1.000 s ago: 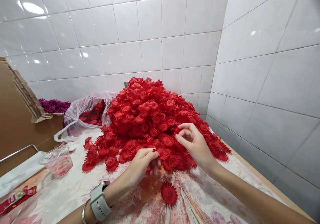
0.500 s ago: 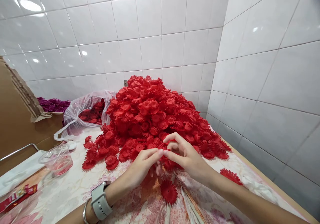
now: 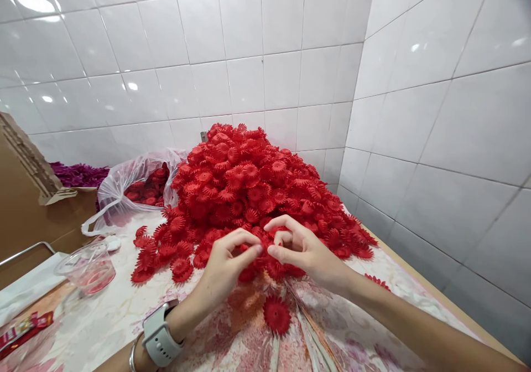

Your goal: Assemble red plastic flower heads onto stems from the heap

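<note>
At the far left stands a cardboard box (image 3: pixel 62 214), with a red packet (image 3: pixel 27 330) in front of it and a clear plastic cup (image 3: pixel 85 267) to its right. Purple petals (image 3: pixel 78 174) show behind the box. Next along, an open plastic bag (image 3: pixel 114 192) holds further red pieces.

The left hand (image 3: pixel 226 261), with a watch (image 3: pixel 162 336) at the wrist, is raised at the near edge of the heap of red flowers (image 3: pixel 244 186). Its thumb and forefinger tips are close together; whether they pinch a piece cannot be told, as red lies directly behind them.

One red flower (image 3: pixel 277 315) lies apart on the floral cloth (image 3: pixel 219 339), below and between the hands. A bundle of pale strips (image 3: pixel 315 336) lies just to its right.

The right hand (image 3: pixel 311 253) faces the left, fingertips near but apart from it. Its forefinger arches clear of the thumb; whether the curled fingers hold anything cannot be determined. Another red flower (image 3: pixel 377 281) shows partly behind the right forearm.

Progress, as judged: handling appears to go piece by piece. Only these two flowers lie separate near the hands, and whether either is finished cannot be established. The heap is large, so most of the work appears outstanding.
</note>
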`<state>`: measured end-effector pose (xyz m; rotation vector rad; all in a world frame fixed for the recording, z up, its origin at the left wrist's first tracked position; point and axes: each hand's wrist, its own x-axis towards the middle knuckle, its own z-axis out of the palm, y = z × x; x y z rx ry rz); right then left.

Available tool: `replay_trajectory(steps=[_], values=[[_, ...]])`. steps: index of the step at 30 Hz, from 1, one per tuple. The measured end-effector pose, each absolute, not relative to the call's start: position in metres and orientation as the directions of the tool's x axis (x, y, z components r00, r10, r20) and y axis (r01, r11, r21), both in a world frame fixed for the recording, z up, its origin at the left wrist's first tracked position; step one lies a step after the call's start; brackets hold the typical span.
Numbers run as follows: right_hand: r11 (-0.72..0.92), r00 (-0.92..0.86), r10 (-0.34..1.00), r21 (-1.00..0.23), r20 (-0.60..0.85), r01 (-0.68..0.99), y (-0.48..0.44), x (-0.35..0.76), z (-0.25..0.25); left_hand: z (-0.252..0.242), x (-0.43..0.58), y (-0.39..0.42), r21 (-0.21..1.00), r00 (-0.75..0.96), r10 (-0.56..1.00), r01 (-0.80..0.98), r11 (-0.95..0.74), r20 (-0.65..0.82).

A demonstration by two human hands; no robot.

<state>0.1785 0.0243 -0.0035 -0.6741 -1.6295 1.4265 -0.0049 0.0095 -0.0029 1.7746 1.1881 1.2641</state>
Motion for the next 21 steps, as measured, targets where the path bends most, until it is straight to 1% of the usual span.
replay_trajectory(steps=[2, 3, 5, 7, 8, 10, 12, 14, 18, 21], values=[[0.288, -0.428, 0.854, -0.954, 0.297, -0.086, 0.031, 0.187, 0.002, 0.000, -0.013, 0.016, 0.870, -0.083, 0.919, 0.365, -0.331, 0.385], [0.332, -0.370, 0.870, -0.942, 0.327, -0.052, 0.035, 0.192, 0.005, 0.002, -0.017, 0.020, 0.864, -0.155, 0.901, 0.387, -0.322, 0.405], [0.403, -0.259, 0.887, -0.914, 0.382, 0.033, 0.041, 0.199, 0.008, 0.003, -0.023, 0.026, 0.840, -0.216, 0.868, 0.435, -0.325, 0.448], [0.457, -0.242, 0.876, -0.878, 0.417, 0.143, 0.045, 0.202, 0.007, 0.001, -0.024, 0.030, 0.803, -0.200, 0.853, 0.490, -0.339, 0.482], [0.495, -0.265, 0.860, -0.839, 0.435, 0.227, 0.046, 0.201, 0.005, -0.001, -0.024, 0.031, 0.784, -0.183, 0.850, 0.516, -0.345, 0.494], [0.572, -0.338, 0.819, -0.710, 0.464, 0.410, 0.047, 0.199, 0.000, -0.007, -0.020, 0.031, 0.754, -0.144, 0.851, 0.553, -0.354, 0.505], [0.615, -0.397, 0.788, -0.575, 0.471, 0.540, 0.048, 0.196, -0.005, -0.012, -0.017, 0.030, 0.735, -0.107, 0.856, 0.574, -0.362, 0.505], [0.623, -0.426, 0.781, -0.519, 0.457, 0.585, 0.049, 0.194, -0.008, -0.015, -0.014, 0.027, 0.724, -0.077, 0.862, 0.583, -0.369, 0.501], [0.611, -0.418, 0.788, -0.499, 0.452, 0.614, 0.050, 0.194, -0.008, -0.015, -0.011, 0.022, 0.695, -0.003, 0.864, 0.595, -0.403, 0.503], [0.603, -0.383, 0.793, -0.515, 0.474, 0.609, 0.048, 0.196, -0.002, -0.014, -0.010, 0.019, 0.665, 0.067, 0.855, 0.597, -0.448, 0.515]])
